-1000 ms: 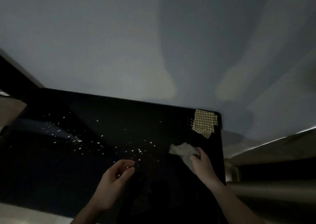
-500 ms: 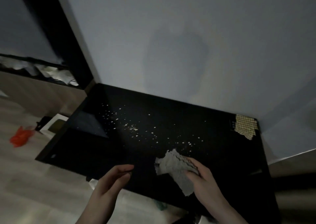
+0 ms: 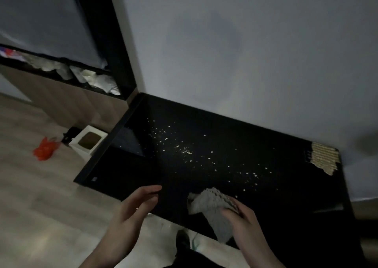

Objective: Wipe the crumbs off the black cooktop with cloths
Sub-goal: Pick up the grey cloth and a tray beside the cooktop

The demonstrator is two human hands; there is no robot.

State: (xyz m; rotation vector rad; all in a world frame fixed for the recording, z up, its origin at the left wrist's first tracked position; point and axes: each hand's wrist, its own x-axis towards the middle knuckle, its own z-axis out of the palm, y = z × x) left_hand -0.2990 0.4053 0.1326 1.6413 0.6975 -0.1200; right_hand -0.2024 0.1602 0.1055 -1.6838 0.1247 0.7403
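The black cooktop (image 3: 266, 188) lies against a pale wall, with pale crumbs (image 3: 186, 152) scattered in a band across its middle. My right hand (image 3: 243, 224) grips a crumpled light grey cloth (image 3: 212, 208) near the cooktop's front edge, just below the nearest crumbs. My left hand (image 3: 135, 208) hovers at the front edge, left of the cloth, fingers curved and apart, holding nothing. A second, yellow checked cloth (image 3: 324, 159) lies flat on the far right corner of the cooktop.
On the wooden floor at the left are a red plastic bag (image 3: 44, 150) and a small white box (image 3: 88, 142). A dark frame (image 3: 114, 42) stands left of the wall, with a low shelf of white items (image 3: 96, 79).
The view has swung left and down, bringing the floor and shelf into sight. My right hand has carried the grey cloth from the right side toward the cooktop's front edge. My left hand has stayed open.
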